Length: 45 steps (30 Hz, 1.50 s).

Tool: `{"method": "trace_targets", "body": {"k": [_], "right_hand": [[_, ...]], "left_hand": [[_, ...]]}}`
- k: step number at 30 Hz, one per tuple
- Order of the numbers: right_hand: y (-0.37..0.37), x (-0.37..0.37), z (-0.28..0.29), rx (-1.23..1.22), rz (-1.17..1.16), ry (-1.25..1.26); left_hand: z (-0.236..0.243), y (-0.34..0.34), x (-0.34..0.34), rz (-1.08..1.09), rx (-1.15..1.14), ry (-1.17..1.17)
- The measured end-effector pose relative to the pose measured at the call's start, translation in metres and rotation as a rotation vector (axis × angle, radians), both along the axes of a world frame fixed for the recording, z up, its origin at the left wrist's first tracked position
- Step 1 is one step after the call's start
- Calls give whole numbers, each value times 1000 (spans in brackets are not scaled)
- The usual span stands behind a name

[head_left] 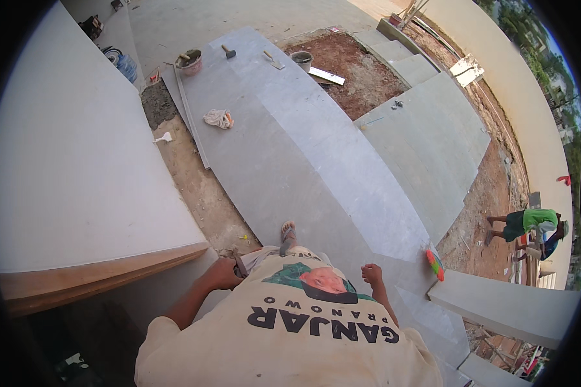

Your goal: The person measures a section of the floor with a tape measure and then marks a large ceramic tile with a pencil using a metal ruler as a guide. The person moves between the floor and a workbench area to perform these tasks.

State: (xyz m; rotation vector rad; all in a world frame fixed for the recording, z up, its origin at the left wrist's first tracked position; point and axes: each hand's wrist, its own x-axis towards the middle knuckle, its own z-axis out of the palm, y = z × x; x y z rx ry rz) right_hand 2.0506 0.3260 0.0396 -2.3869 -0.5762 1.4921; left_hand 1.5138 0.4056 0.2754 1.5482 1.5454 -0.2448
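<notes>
You are on an outdoor building site beside a white-walled building, where large grey slabs (258, 148) form a partly finished pavement and, past their edges, you have bare reddish soil (352, 68) and a patch of grey mortar-like stuff (156, 104). Mason's gear on the paving in front of you marks the trade: a mallet (230, 53), a trowel (275, 62), a pinkish bucket (190, 64) and a dark bucket (301, 60). Over to your right, a person in a green top (539, 219) bends by a long pale wall (499, 64), with trees (529, 35) and daylight beyond it.
</notes>
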Motion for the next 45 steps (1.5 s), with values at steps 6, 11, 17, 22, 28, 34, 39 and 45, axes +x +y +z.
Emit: {"method": "trace_targets", "body": {"k": [6, 11, 17, 22, 28, 34, 39, 45], "right_hand": [[101, 21, -2, 46, 43, -11], [179, 23, -10, 45, 200, 11], [287, 24, -25, 84, 377, 24], [390, 30, -42, 112, 407, -3], [528, 11, -47, 275, 562, -36], [639, -102, -3, 373, 815, 131], [683, -203, 31, 363, 997, 271], [697, -309, 66, 191, 1241, 440]], "left_hand": [[-10, 1, 4, 347, -14, 4], [-22, 15, 9, 697, 10, 14], [-13, 55, 39, 741, 15, 27], [1, 120, 76, 580, 136, 99], [42, 189, 81, 771, 272, 176], [-6, 203, 64, 1230, 258, -132], [-1, 228, 38, 1551, 285, -219], [8, 248, -19, 1919, 544, -245]]}}
